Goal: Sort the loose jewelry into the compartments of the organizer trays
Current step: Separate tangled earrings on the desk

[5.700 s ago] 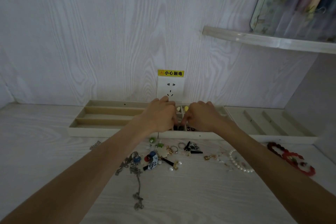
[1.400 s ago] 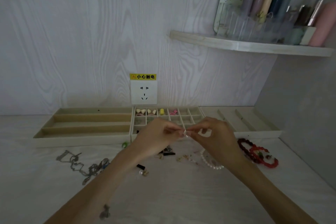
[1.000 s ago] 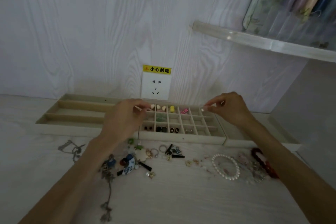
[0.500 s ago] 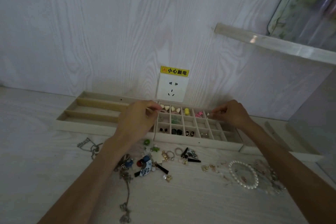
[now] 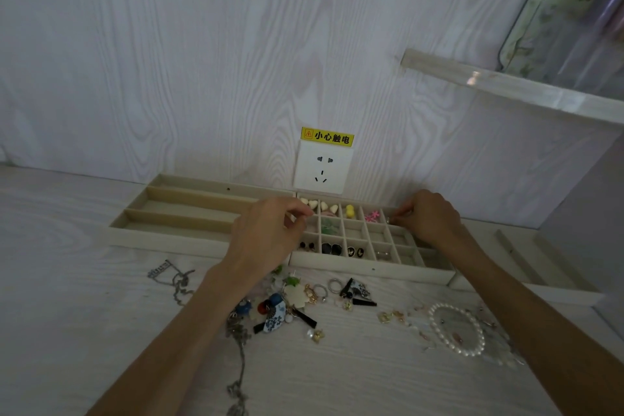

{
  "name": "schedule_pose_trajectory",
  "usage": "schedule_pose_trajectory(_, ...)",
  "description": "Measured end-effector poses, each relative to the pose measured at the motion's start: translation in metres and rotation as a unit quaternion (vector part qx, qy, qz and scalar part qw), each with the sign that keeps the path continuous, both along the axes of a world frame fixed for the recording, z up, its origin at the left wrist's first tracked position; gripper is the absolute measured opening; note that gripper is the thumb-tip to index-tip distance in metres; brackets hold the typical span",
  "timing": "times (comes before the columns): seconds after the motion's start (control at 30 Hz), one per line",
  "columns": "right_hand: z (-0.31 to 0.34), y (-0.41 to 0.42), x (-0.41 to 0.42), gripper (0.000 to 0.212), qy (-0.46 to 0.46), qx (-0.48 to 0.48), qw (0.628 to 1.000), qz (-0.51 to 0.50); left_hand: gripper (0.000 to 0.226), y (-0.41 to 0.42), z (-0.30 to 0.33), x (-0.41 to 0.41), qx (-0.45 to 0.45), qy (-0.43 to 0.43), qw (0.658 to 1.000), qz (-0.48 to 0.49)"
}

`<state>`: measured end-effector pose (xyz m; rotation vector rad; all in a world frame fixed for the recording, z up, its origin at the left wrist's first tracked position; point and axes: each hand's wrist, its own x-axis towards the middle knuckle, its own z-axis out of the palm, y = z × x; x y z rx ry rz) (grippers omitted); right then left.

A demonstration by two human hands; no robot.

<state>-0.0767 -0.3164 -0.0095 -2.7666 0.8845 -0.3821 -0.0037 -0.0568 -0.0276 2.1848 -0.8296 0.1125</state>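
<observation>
The beige grid tray (image 5: 368,268) lies against the wall, with earrings in several of its small cells. My left hand (image 5: 266,236) hovers over the tray's left end, thumb and forefinger pinching a tiny pale earring piece. At a far right cell in the top row, my right hand (image 5: 430,221) pinches a small shiny earring (image 5: 389,220) just over it. Loose jewelry (image 5: 293,300) is scattered on the table in front of the tray: rings, pendants and a blue-and-white charm. A pearl bracelet (image 5: 456,331) lies to the right.
A long-slot tray (image 5: 169,240) adjoins the grid tray on the left, and another tray (image 5: 540,290) on the right. Metal chains (image 5: 238,348) and a silver necklace (image 5: 172,277) lie at the left front. A wall socket (image 5: 322,169) sits behind, a shelf (image 5: 506,84) at upper right.
My hands, which pinched one small item together above the table, have parted and reached to the grid tray. The left went to its left end, the right to a top right cell.
</observation>
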Motion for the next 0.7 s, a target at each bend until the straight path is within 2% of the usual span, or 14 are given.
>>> schedule_pose_trajectory(0.2, 0.002, -0.003, -0.003, 0.017, 0.004, 0.03, 0.999, 0.017, 0.019, 0.0, 0.0, 0.0, 0.002, -0.002, 1.0, 0.002)
schedule_pose_trajectory(0.4, 0.021, -0.002, -0.028, 0.022, -0.036, 0.053, 0.997, 0.042, 0.018, 0.003, 0.006, 0.0, -0.005, -0.002, 1.0, -0.001)
schedule_pose_trajectory(0.57, 0.035, 0.048, -0.067, 0.013, -0.024, 0.113, 0.986, 0.121, 0.016, 0.013, 0.018, -0.003, -0.067, 0.039, 0.997, -0.019)
schedule_pose_trajectory(0.7, 0.031, 0.094, -0.087, 0.017, 0.035, 0.089, 0.974, 0.207, 0.02, 0.028, 0.021, -0.019, 0.001, 0.046, 0.996, -0.079)
